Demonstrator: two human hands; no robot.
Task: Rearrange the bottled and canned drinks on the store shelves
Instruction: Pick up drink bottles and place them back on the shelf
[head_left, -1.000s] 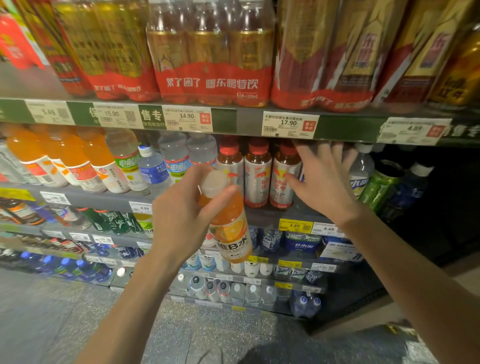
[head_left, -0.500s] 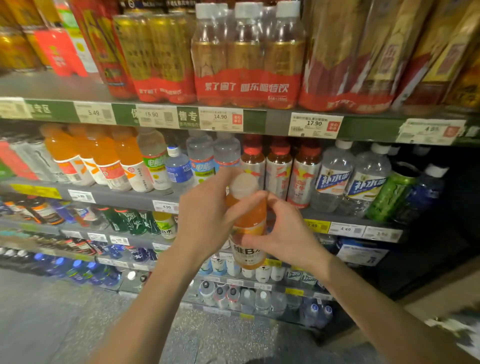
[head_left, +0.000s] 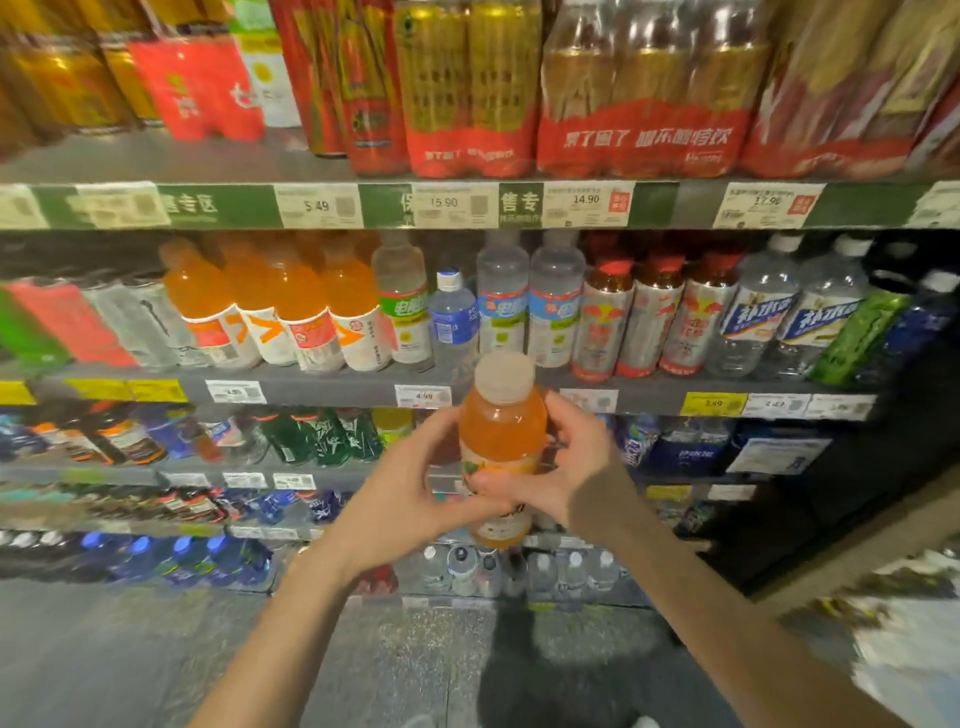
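Two hands meet on one orange drink bottle, held upright in the air in front of the shelving, its pale cap level with the edge of the second shelf. The left hand cups the bottle's left side, fingers curled around the lower body and thumb lying up toward the shoulder. The right hand grips from the right, fingers wrapped round the label area and overlapping the left hand's fingertips near the bottom of the label. The bottle touches nothing but the hands.

Behind and below the hands, the lower shelves hold dark green bottles, blue-labelled bottles and, near the floor, rows of small clear bottles seen from above; details there are blurred.

Beyond the bottle, the second shelf carries a row of matching orange bottles on the left, then clear bottles with green and blue labels, red-capped brown bottles, and clear bottles with blue-and-white labels to the right.

Farthest up, the top shelf holds shrink-wrapped multipacks in red and gold, with white price tags along its green front strip.
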